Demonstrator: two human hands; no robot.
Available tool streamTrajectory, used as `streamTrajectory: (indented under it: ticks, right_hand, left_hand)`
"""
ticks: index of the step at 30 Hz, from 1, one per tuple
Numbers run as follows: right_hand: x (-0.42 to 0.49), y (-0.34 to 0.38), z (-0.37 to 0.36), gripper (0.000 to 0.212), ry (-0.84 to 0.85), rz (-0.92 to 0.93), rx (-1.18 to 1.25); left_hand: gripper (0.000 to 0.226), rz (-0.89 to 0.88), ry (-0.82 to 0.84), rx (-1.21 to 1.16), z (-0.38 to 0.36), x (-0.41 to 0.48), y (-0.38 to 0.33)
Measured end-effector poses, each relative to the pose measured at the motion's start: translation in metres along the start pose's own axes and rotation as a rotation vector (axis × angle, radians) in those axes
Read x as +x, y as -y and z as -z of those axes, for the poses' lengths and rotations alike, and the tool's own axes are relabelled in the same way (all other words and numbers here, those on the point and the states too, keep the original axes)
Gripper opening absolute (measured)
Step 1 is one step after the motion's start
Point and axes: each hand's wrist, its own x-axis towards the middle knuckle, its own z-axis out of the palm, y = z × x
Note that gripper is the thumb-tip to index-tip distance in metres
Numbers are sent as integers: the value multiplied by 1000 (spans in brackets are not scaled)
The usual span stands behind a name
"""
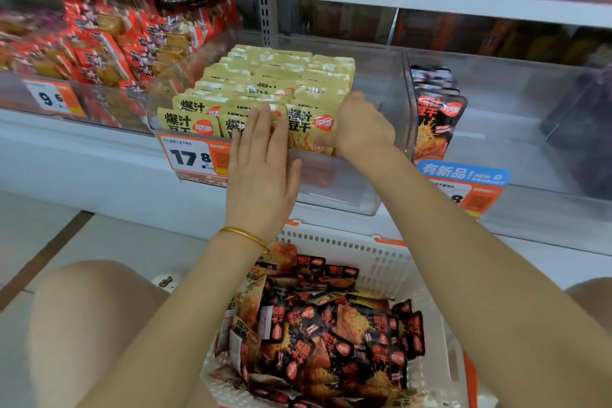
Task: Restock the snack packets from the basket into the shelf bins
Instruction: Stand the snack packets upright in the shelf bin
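Seen from the head camera, the left hand lies flat, fingers straight, against the front row of yellow packets, seemingly to stop the upright rows tipping forward. The right hand is curled at the row's 3 o'clock end, thumb on the last packet's face and fingers hidden behind it, apparently pinching it into line. These packets stand in tidy files filling most of the middle bin, at 12 o'clock from the frame's centre, with a bare strip along its right wall. The basket, at 6 o'clock, holds a loose heap of black packets not yet shelved. Their likely home is the right bin at 2 o'clock, where a few shelved black packets stand against its left wall. The left bin, at 10 o'clock, is piled with red packets.
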Motion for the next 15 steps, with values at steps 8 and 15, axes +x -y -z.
streamTrajectory:
  ticks: [8, 15]
  right_hand:
    - [-62, -2, 23, 43, -284, 231, 150]
    - [-114, -51, -74, 29, 203, 248, 175]
  left_hand:
    - [27, -104, -224, -132, 17, -28, 1]
    - [27, 31, 284, -112, -16, -76, 38]
